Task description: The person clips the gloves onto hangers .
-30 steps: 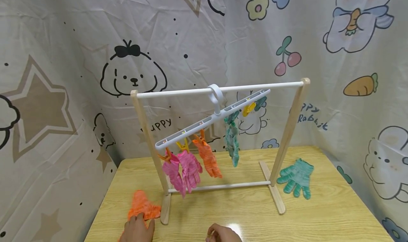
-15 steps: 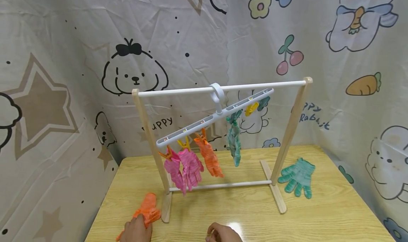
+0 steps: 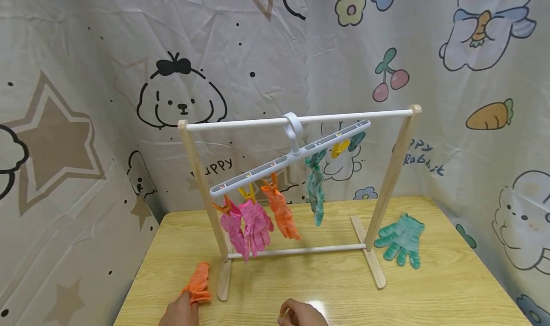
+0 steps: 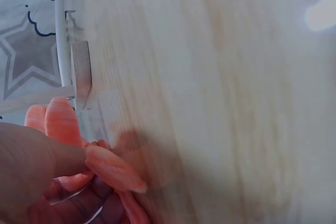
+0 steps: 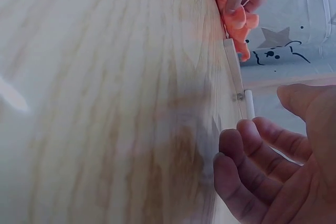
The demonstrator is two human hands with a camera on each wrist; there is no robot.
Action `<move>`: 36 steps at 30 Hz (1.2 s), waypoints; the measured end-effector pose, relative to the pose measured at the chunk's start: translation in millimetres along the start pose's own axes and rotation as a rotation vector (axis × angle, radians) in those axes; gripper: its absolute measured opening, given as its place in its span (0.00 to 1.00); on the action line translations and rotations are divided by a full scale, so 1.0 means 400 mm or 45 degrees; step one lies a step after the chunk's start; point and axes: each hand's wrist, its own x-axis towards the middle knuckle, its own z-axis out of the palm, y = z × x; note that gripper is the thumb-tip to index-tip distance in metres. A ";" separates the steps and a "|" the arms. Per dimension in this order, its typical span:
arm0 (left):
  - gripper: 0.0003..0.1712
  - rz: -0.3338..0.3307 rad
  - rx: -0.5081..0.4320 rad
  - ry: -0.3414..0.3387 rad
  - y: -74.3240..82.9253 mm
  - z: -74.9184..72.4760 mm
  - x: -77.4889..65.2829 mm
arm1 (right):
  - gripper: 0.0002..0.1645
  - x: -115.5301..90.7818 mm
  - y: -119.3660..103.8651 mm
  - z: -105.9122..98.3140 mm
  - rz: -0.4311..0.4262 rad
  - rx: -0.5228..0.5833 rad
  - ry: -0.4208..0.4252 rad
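My left hand (image 3: 179, 312) pinches an orange glove (image 3: 199, 283) at the table's left front; in the left wrist view the thumb presses on the bunched orange fabric (image 4: 113, 167), with fingers curled beneath. My right hand (image 3: 302, 313) rests near the front middle. Seen in the right wrist view, its loosely curled fingers (image 5: 252, 169) hold nothing. Ahead, a grey clip hanger (image 3: 258, 173) hangs tilted, left end low. Clothespins on it hold two pink gloves (image 3: 258, 226), an orange glove (image 3: 281, 214) and a green glove (image 3: 316, 192).
A wooden rack with a white top rod (image 3: 356, 117) carries the hanger; its feet (image 3: 375, 268) stand on the wooden table (image 3: 326, 278). Bare yellow (image 3: 340, 148) and teal (image 3: 356, 141) clothespins hang at the hanger's right. Another green glove (image 3: 401, 240) lies flat at right. Patterned curtains surround the table.
My left hand has gathered the orange glove, first spread under it, and drawn it slightly toward the front edge. The right hand stays nearly still.
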 end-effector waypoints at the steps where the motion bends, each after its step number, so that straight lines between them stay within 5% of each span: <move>1: 0.14 0.012 -0.018 0.013 0.000 -0.001 -0.003 | 0.12 -0.001 -0.001 0.000 -0.005 -0.004 0.006; 13: 0.17 0.007 -0.207 -0.006 0.017 -0.021 -0.010 | 0.12 -0.005 -0.009 -0.011 -0.008 -0.014 0.015; 23: 0.18 -0.030 -0.354 0.159 0.041 -0.037 -0.044 | 0.11 -0.008 -0.008 -0.016 -0.041 -0.017 0.031; 36: 0.18 -0.008 -0.473 0.179 0.073 -0.083 -0.077 | 0.13 0.000 -0.014 -0.051 -0.041 -0.018 0.015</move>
